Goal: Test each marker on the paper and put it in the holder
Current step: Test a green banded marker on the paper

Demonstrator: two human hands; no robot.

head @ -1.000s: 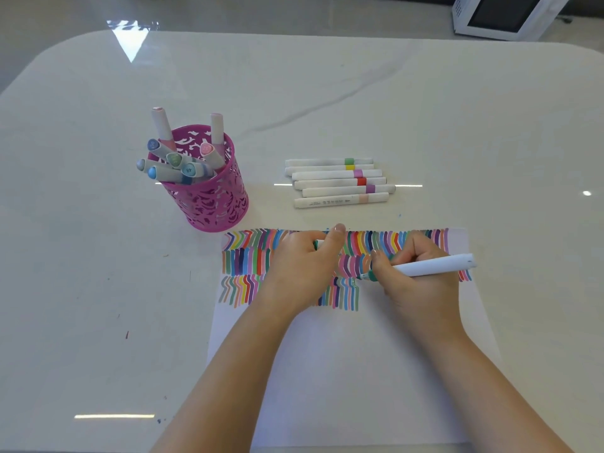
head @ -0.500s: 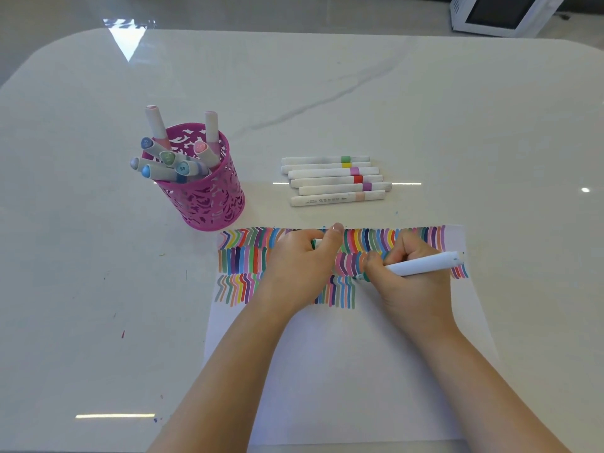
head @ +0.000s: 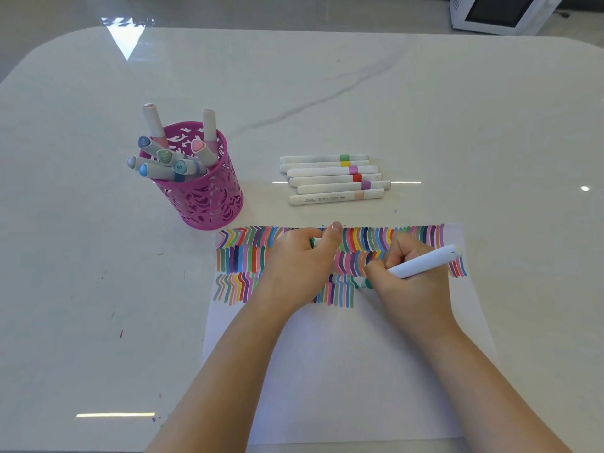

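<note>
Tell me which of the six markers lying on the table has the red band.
The fourth marker from the far side, lying between the pink-banded marker and the purple-banded marker; only its band is red.

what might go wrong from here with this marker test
The left hand rests on coloured strokes on the paper, so any wet ink may smear. It also pinches what looks like the green cap, which could slip. Most stored markers in the pink holder lean left; adding the marker held by the right hand might tip it.
</note>
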